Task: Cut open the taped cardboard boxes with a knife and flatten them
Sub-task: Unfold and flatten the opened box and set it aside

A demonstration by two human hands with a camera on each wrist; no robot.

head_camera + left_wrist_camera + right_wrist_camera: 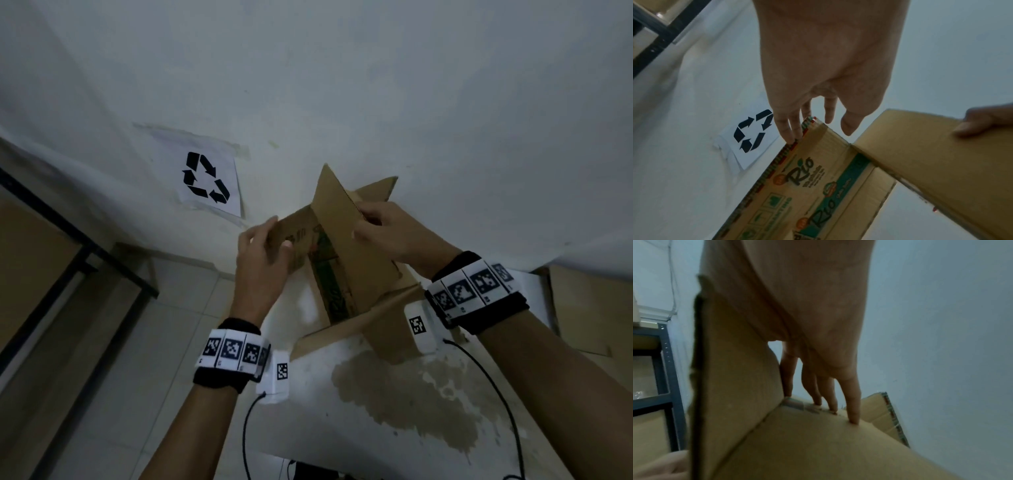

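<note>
A brown cardboard box (346, 253), cut open and printed with green "Rio" lettering (803, 172), is held up in front of the white wall. My left hand (275, 236) pinches the upper edge of the printed panel, fingers (791, 133) behind it and thumb on the near face. My right hand (363, 226) grips the plain brown flap (920, 154) that stands up across the box, with its fingertips (854, 417) over the far edge. Brown tape (818, 134) remains on the printed panel's corner. No knife is in view.
A paper with a black recycling symbol (207, 180) is taped to the wall at left. A dark metal shelf (72, 263) stands at far left. Flat cardboard (585, 308) lies at right. Below the box is a white surface (308, 411) with a brown stain (407, 394).
</note>
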